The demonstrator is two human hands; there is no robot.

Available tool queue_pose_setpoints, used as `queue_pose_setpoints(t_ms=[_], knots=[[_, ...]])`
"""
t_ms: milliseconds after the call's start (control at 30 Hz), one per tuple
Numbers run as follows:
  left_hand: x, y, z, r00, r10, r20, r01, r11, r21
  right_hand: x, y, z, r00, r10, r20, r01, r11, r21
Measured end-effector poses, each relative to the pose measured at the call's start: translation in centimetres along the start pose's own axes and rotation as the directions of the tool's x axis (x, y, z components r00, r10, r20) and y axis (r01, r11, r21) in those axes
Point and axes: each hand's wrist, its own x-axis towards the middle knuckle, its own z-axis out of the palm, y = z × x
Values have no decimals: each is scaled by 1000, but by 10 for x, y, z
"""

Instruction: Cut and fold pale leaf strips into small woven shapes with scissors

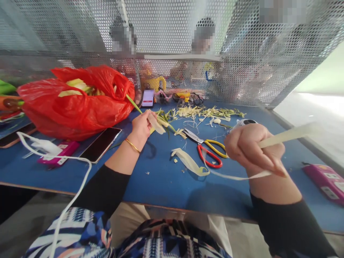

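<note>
My left hand (143, 125), a gold bangle at its wrist, is closed on a green stalk (133, 103) with pale, husk-like strips showing at the fingers. How the far end joins the strips is hard to make out. Raised to the right, my right hand (255, 147) makes a fist around a pale flat strip (291, 134), whose blurred end sticks out to the right. A thin pale ribbon (236, 177) hangs from that hand toward the table. Between the hands lie scissors (200, 141) with red and yellow handles, blades apart, and a curled pale strip (189, 163).
A red plastic bag (107, 113) of plant pieces bulges at left. Phones (103, 143) and a purple power strip (60, 154) with a white cable (87, 175) lie nearby. Trimmings (206, 112) line the back, before a perforated metal screen (172, 28). Another purple power strip (326, 179) sits right.
</note>
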Motion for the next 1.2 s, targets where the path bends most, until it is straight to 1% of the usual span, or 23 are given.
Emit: queue_pose_setpoints(t_ms=[100,167,233,300,333,367,433,467,500,533,567,600,633,667,700,733,767,800,833,900,1000,1067,1200], knots=[[6,6,-3,999,-5,-54,1,998,-62,-8,6,-7,993,-110,-49,114,989,96],[8,9,-4,997,-17,-75,11,996,-86,-9,11,-11,969,-180,-168,213,955,205],[7,11,-3,997,-33,-72,27,996,-90,-4,14,-13,921,-171,-350,281,914,293],[2,11,0,997,-63,-51,60,996,-64,8,17,-15,829,-45,-558,287,890,354],[-2,10,1,996,-80,-31,79,996,-40,15,20,-17,757,52,-651,265,887,379],[-6,9,3,995,-97,-2,97,995,-10,22,25,-19,654,142,-743,246,889,387],[-13,6,5,989,-117,86,113,992,53,34,36,-25,356,280,-892,220,902,371],[-16,4,6,984,-119,131,109,991,80,38,42,-28,214,320,-923,204,909,363],[-19,2,7,978,-117,172,100,990,102,41,48,-31,112,354,-929,171,914,368],[-22,0,8,973,-112,203,88,988,123,43,52,-33,53,361,-931,144,920,365],[-24,-2,8,967,-110,231,76,986,149,43,54,-34,57,360,-931,119,924,364],[-26,-3,8,959,-107,262,60,982,182,44,55,-32,122,353,-928,98,926,365],[-29,-5,9,948,-106,301,39,975,220,44,53,-29,234,346,-909,82,924,372],[-32,-6,9,930,-106,351,12,965,261,45,50,-24,377,340,-862,64,919,390],[-36,-6,10,906,-105,410,-25,954,298,47,47,-17,520,342,-783,38,906,421],[-41,-7,10,876,-101,471,-66,943,326,50,44,-9,637,353,-685,-1,889,458],[-47,-8,11,841,-97,532,-108,934,341,53,41,0,724,359,-590,-38,874,485],[-52,-9,12,804,-101,585,-146,922,359,57,39,9,779,357,-515,-66,863,500],[-58,-10,13,772,-109,626,-181,907,380,60,38,18,818,350,-456,-86,859,505],[-67,-13,14,752,-101,652,-242,877,414,67,39,32,866,333,-374,-118,862,493],[-73,-17,15,758,-85,647,-284,850,444,74,44,43,882,336,-331,-166,878,449],[-72,-18,15,785,-40,619,-303,846,439,75,45,43,861,326,-389,-157,900,406],[-66,-15,14,844,22,535,-289,860,421,74,45,37,780,261,-569,-90,946,310]])
